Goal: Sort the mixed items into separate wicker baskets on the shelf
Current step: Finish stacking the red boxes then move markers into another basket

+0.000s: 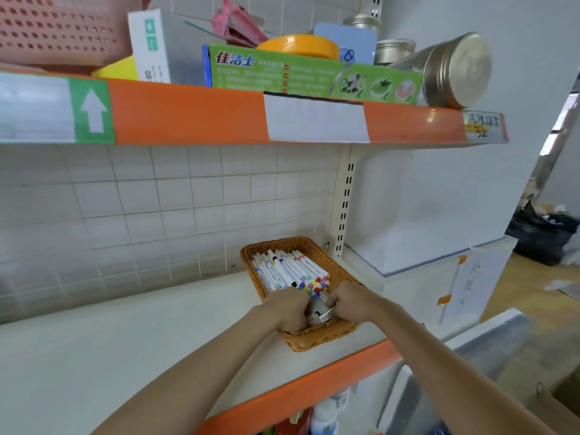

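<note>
A brown wicker basket point(317, 339) stands at the right end of the white middle shelf point(125, 356). It holds several white marker pens point(288, 270) with coloured caps, lying side by side. Both my hands are inside its near end. My left hand point(290, 309) curls its fingers down over the pens' capped ends. My right hand point(351, 301) grips a small white-and-grey item point(323, 315) between the two hands; what that item is I cannot tell.
The upper shelf point(188, 114) with its orange edge carries a green toothpaste box point(314, 75), a white box point(150, 48), a pink basket point(56, 29), orange tape point(301, 47) and metal tins point(455, 70). A white cabinet point(439, 271) stands to the right.
</note>
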### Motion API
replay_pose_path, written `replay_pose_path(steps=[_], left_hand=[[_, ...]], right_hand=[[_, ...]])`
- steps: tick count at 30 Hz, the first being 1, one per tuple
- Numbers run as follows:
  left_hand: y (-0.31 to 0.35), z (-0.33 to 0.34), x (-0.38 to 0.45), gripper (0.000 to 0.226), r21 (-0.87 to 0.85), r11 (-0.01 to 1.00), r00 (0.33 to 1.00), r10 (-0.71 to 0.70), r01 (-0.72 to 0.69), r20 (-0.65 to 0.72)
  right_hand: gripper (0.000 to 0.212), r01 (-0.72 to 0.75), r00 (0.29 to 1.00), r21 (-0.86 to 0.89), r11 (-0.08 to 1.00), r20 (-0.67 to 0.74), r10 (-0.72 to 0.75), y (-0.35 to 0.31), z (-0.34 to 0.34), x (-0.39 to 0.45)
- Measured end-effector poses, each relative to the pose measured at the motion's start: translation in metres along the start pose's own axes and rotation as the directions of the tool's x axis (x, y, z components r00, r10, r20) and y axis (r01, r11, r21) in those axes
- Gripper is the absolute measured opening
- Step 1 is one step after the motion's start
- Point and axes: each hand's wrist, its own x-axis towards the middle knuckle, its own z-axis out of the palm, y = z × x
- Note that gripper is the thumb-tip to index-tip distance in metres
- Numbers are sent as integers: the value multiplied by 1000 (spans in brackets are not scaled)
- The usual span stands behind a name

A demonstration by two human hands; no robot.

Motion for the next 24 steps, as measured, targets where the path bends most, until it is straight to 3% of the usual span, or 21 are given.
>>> replay_pose_path(steps=[6,12,17,24], left_hand=[[-4,4,-2,22,-114,993,982,-52,32,-180],[-14,-1,-30,28,-227,973,881,-148,48,-449],[-28,-9,-76,27,-319,942,798,-269,103,-539],[-69,-5,-165,22,-312,916,746,-390,252,-540]], right_hand=[[34,70,980,38,997,-189,-62,-1,3,-12],[33,191,914,129,973,-386,-128,-19,4,-24],[31,331,879,188,925,-417,-230,-58,8,-33],[32,467,842,151,871,-377,-386,-147,36,-47]])
